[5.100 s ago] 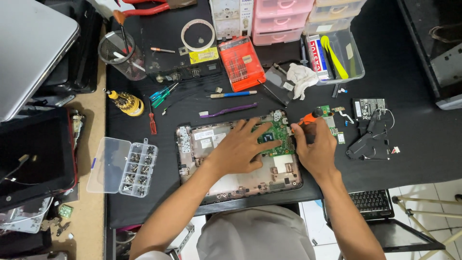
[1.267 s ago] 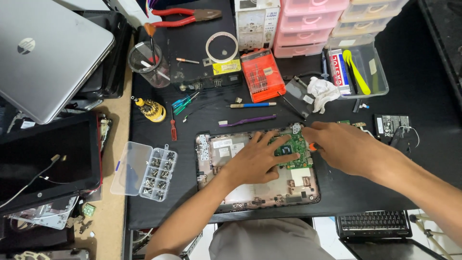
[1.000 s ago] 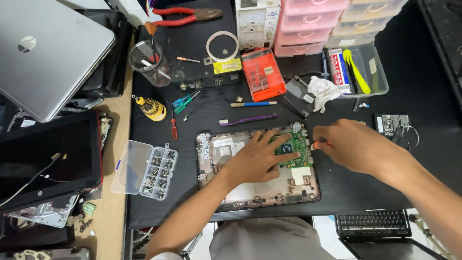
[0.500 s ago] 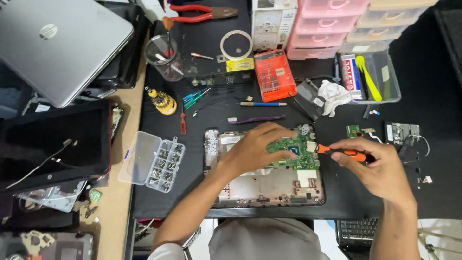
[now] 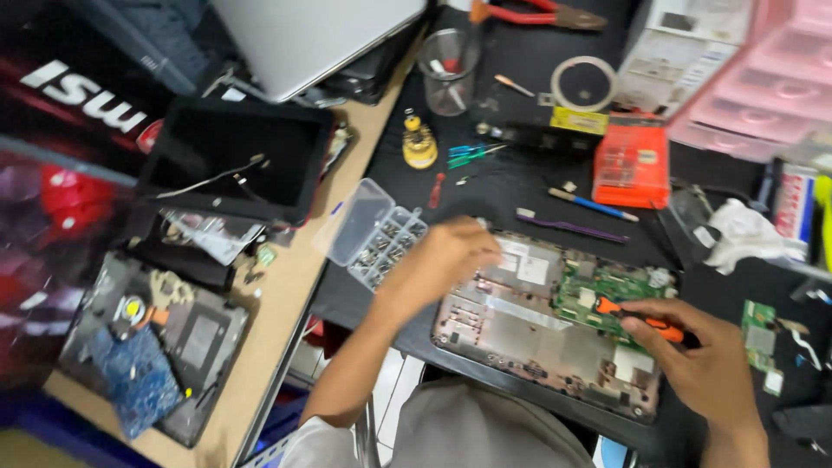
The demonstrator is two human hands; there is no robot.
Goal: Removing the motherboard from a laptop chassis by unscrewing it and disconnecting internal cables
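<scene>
Head view: right hand (image 5: 706, 368) grasps orange-handled screwdriver (image 5: 646, 322) on green circuit board (image 5: 607, 295) (opened grey laptop base (image 5: 520, 329)); left hand (image 5: 442, 260), grip released, near clear screw box (image 5: 373, 234); board not yet removed.

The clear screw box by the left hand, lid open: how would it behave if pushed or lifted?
The screw box looks like thin clear plastic, so probably light and apt to slide on the black mat. Its lid stands open and the compartments hold small screws, so a tilt would likely spill them. The left hand hovers beside it; a knock seems possible.
</scene>
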